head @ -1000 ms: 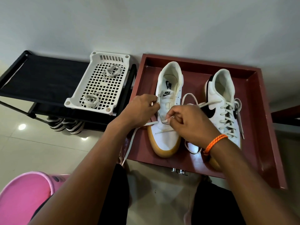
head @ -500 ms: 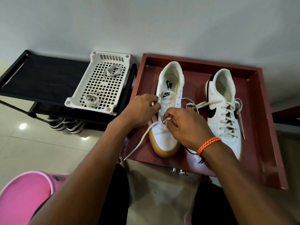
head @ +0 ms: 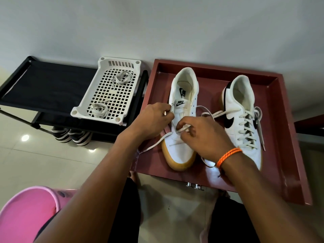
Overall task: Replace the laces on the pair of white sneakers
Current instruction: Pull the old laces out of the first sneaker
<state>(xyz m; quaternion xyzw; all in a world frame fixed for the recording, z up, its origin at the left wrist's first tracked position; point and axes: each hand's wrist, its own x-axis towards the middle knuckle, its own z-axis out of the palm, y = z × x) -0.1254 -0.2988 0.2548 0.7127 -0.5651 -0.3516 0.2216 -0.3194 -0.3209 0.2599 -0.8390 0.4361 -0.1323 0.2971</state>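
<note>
Two white sneakers stand in a dark red tray [head: 287,137]. The left sneaker [head: 182,151], with a gum sole, is only laced at the toe. My left hand [head: 154,121] grips its left eyelet edge beside the tongue. My right hand [head: 205,137], with an orange wristband, pinches the white lace [head: 154,143] over the lower eyelets. One lace end trails left over the tray's edge; the other loops right behind my right hand. The right sneaker [head: 245,123], with a black swoosh, is fully laced.
A white perforated basket [head: 98,95] with two coiled laces [head: 100,109] sits on a black shoe rack [head: 43,85] to the left. Striped shoes [head: 70,135] sit under the rack. A pink tub [head: 26,211] is at bottom left. Pale tiled floor lies below.
My right hand has moved left and up along the left sneaker, drawing the lace. The lace end on the left now trails straighter over the tray's edge. My left hand stayed put.
</note>
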